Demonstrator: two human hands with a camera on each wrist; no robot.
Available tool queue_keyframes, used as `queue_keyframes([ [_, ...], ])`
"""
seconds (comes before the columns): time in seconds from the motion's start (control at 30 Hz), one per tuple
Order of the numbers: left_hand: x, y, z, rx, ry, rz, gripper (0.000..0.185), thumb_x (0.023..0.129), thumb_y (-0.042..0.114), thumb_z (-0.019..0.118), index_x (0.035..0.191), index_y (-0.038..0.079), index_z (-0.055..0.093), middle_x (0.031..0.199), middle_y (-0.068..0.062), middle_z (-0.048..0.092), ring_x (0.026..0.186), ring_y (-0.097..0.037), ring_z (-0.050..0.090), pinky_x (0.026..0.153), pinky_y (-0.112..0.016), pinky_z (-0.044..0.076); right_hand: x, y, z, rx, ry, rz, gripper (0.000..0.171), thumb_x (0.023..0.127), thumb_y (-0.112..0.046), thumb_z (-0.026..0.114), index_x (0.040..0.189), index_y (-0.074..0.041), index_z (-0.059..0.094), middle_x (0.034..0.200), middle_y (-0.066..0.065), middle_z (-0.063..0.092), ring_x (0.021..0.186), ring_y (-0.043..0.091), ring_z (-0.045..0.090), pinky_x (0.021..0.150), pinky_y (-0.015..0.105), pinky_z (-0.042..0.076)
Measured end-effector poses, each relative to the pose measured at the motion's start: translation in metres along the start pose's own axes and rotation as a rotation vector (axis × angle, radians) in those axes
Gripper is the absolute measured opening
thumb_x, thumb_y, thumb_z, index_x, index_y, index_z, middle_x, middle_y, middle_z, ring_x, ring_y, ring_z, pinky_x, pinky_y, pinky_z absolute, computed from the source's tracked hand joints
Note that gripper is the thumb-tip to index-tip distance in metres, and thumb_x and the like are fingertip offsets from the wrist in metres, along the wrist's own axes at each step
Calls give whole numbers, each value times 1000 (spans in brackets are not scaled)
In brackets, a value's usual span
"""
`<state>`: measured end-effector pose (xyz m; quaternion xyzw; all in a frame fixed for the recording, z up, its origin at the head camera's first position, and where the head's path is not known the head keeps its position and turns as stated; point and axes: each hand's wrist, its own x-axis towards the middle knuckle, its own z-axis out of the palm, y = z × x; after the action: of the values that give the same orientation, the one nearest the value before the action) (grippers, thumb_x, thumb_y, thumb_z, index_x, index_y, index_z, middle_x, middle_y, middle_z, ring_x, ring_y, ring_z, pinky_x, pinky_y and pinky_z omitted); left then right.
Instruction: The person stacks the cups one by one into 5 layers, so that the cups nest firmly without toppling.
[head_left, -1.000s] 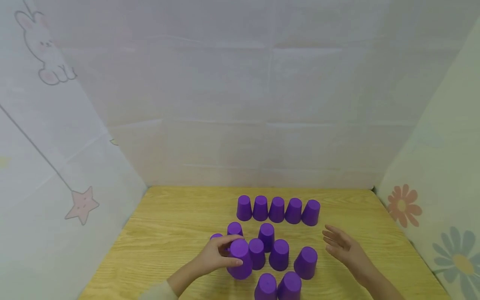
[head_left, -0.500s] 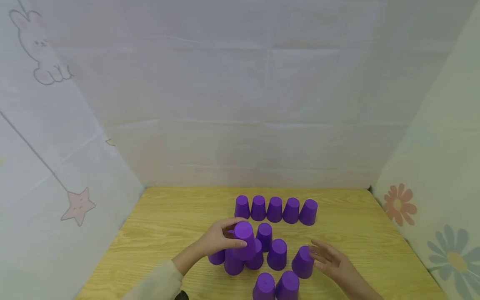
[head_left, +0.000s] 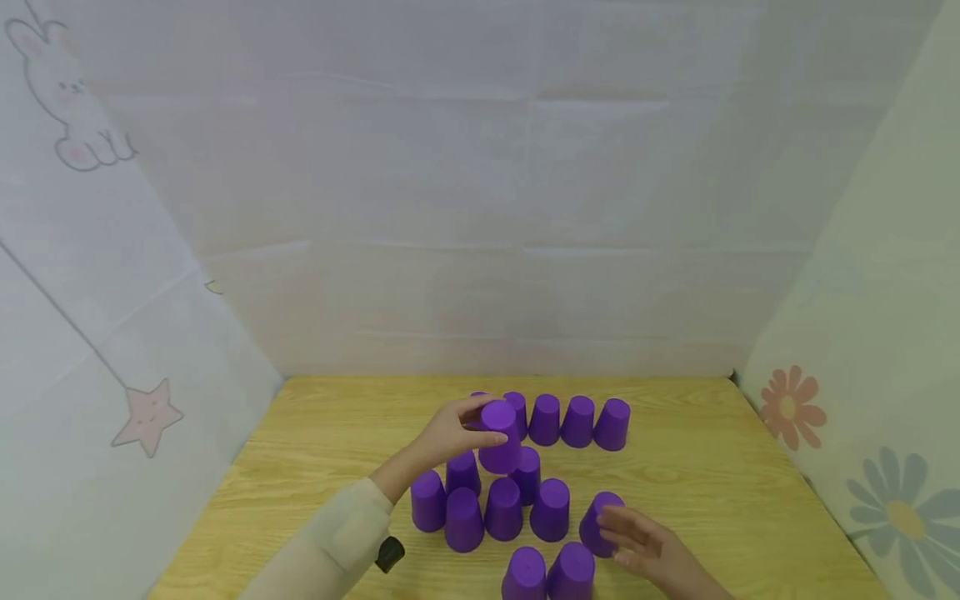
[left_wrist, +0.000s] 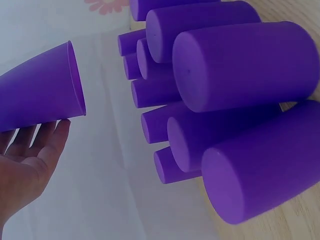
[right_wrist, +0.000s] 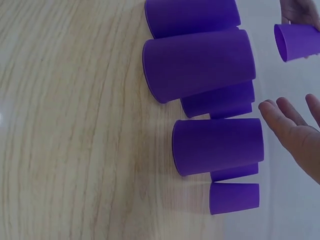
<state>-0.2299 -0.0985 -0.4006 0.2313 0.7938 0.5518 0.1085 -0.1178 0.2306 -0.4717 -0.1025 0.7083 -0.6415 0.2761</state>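
My left hand (head_left: pixel 446 433) grips a purple plastic cup (head_left: pixel 498 437), rim down, fingers and thumb around its sides. In the left wrist view this cup (left_wrist: pixel 42 87) hangs well off the table, level with the tops of others. Beneath it, upside-down purple cups (head_left: pixel 463 521) stand in a loose cluster; one cup (head_left: pixel 528 479) is partly hidden behind the held one. Over at the right my right hand (head_left: pixel 652 550) has relaxed, spread fingers and holds nothing. It overlaps a single purple cup (head_left: pixel 590 527) in the head view.
A row of several purple cups (head_left: pixel 545 419) stands across the back of the wooden table (head_left: pixel 322 433). Two more, a front cup (head_left: pixel 525 575) and its neighbour (head_left: pixel 572 571), sit near the lower edge. Pale cloth walls (head_left: pixel 420 208) enclose the back and sides.
My left hand has lifted the purple cup from the cluster's front left, up and toward the back row, uncovering cups below. My right hand has moved left to the rightmost single cup.
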Motion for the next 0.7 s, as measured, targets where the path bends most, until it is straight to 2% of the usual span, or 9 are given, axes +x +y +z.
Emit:
queue_keyframes([
  [0.17, 12, 1, 3, -39, 12, -48, 55, 81, 31, 72, 131, 17, 54, 118, -5, 63, 102, -19, 62, 84, -35, 54, 1, 2, 6, -1, -22, 4, 56, 98, -26, 46, 143, 3, 28, 143, 31, 33, 128, 45, 38, 99, 54, 43],
  [0.33, 27, 1, 6, -6, 74, -67, 54, 80, 33, 72, 129, 19, 55, 116, -3, 64, 105, -19, 61, 86, -37, 53, -1, 5, 17, 56, -37, 30, 57, 97, -27, 48, 143, 0, 28, 145, 29, 31, 130, 43, 36, 100, 55, 41],
  [0.57, 48, -4, 10, 25, 134, -76, 56, 79, 32, 73, 130, 18, 54, 119, -4, 63, 111, -24, 57, 94, -39, 49, -6, 12, 34, 349, -78, 167, 60, 96, -32, 49, 146, -11, 24, 149, 19, 28, 125, 32, 44, 92, 52, 49],
  [0.63, 53, -6, 10, 26, 139, -80, 53, 80, 32, 72, 128, 18, 56, 121, -4, 62, 113, -24, 56, 96, -40, 48, -5, 14, 36, 353, -83, 174, 60, 96, -32, 48, 146, -13, 23, 150, 22, 23, 127, 36, 41, 92, 53, 48],
  [0.7, 58, -6, 11, 25, 139, -86, 51, 81, 32, 72, 127, 19, 56, 123, -4, 61, 115, -24, 55, 98, -41, 46, -2, 16, 37, 310, -67, 169, 59, 96, -32, 50, 146, -12, 26, 151, 26, 19, 130, 43, 35, 93, 54, 47],
])
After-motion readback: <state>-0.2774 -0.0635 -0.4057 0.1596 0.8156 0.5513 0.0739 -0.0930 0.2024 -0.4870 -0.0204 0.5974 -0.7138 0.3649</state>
